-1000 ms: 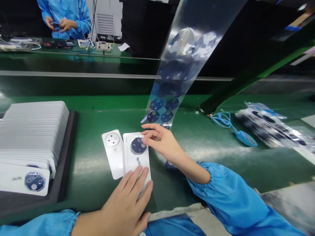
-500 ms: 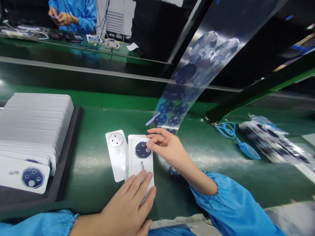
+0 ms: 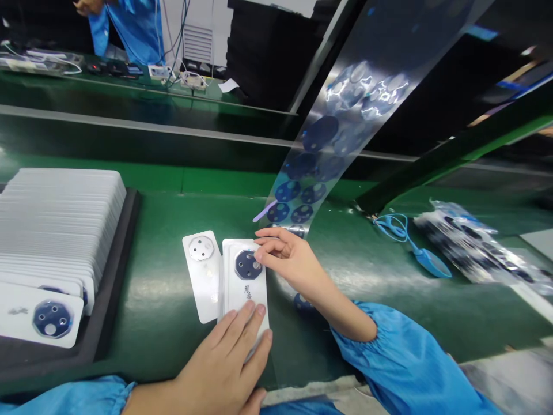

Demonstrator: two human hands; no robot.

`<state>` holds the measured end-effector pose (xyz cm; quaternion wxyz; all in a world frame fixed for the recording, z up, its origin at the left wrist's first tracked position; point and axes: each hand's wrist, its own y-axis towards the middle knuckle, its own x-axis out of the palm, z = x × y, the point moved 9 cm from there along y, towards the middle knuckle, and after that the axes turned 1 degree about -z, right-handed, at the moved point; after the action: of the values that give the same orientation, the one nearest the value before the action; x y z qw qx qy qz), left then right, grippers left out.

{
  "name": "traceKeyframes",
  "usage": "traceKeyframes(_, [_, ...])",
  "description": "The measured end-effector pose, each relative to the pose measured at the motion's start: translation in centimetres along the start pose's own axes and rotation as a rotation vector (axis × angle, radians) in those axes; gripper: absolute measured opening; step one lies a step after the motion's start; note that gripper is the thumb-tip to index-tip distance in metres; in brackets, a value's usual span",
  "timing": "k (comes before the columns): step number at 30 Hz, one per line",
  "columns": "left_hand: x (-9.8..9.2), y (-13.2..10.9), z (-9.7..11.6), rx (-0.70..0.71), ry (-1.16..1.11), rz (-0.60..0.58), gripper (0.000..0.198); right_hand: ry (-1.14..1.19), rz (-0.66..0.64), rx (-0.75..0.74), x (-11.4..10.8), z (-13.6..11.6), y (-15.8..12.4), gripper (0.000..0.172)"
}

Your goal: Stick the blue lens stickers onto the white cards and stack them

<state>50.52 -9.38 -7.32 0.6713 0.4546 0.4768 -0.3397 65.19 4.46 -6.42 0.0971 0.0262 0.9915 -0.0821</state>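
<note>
A white phone back cover with dark lettering lies on top of a small stack on the green table. My left hand rests over its lower end, fingers stretched out and lying flat. Near its top is a dark blue octagonal film with round holes. My right hand has thumb and forefinger brought together at the film's upper right edge, touching it; the exact grip is partly hidden. Just left, a second white cover with a pale octagonal area lies slightly tilted.
A dark tray at left bears a dense row of white covers. A clear strip of blue octagonal films slopes down behind my right hand, near a purple strip. A blue corded pad and bagged parts are right.
My hands and the covers keep nearly the same places, with the view shifted slightly. Across the back, a person in blue has shifted, their hands higher and further left.
</note>
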Motion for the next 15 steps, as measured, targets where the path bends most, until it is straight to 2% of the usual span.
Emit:
traceKeyframes(5, [0.19,-0.03,0.06,-0.02,-0.008,-0.034,0.068,-0.009,0.002,-0.007,-0.01,0.07,-0.04,0.039])
traceKeyframes(15, [0.22,-0.13,-0.18,-0.014,0.005,-0.018,0.063,-0.107,0.013,-0.076,-0.19,0.02,-0.21,0.032])
